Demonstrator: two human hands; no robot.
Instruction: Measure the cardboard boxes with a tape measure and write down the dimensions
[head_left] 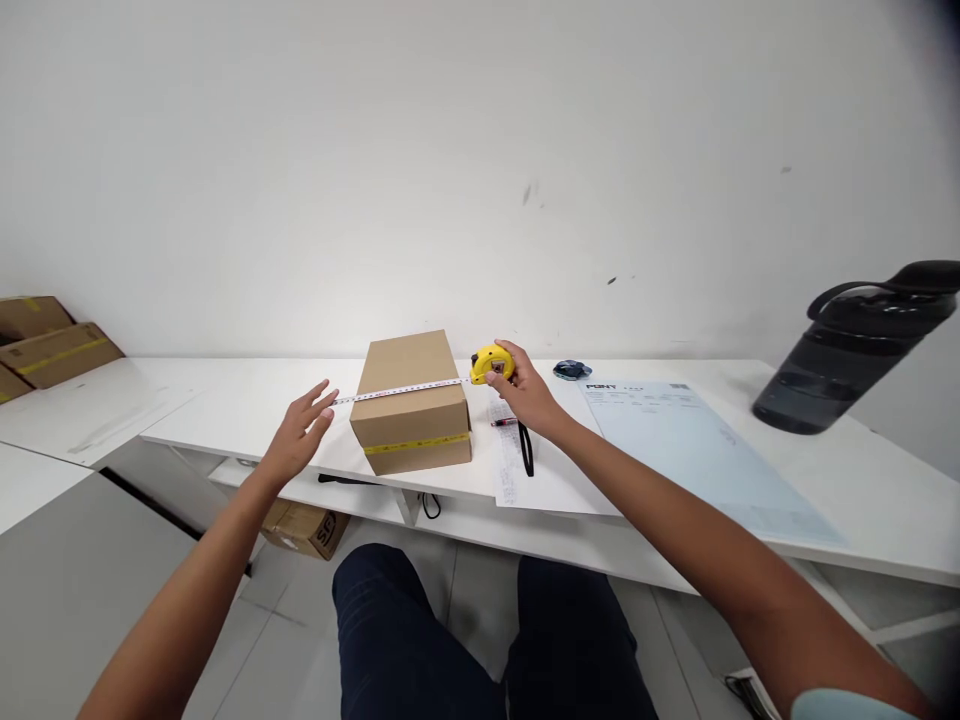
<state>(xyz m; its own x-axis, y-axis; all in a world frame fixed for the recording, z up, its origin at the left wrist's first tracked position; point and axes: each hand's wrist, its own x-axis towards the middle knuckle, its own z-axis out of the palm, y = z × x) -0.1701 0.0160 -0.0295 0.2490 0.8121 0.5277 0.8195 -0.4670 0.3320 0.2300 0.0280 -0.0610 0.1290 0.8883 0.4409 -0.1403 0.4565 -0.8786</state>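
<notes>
A closed brown cardboard box (409, 405) with a yellow tape strip on its front sits on the white desk. My right hand (523, 385) grips a yellow tape measure (489, 363) just off the box's right side; its black wrist strap hangs down. The extended white blade (405, 390) runs across the box top and sticks out past its left edge. Beside the blade's free end is my left hand (300, 435), fingers spread and apart; whether a fingertip touches the blade I cannot tell.
Right of the box lie a written sheet (510, 480), a pen (504, 422), a pale blue printed sheet (675, 430) and a dark crumpled item (572, 369). A large dark water bottle (847, 350) stands far right. More cartons (60, 352) are at far left; another carton (304, 527) is below the desk.
</notes>
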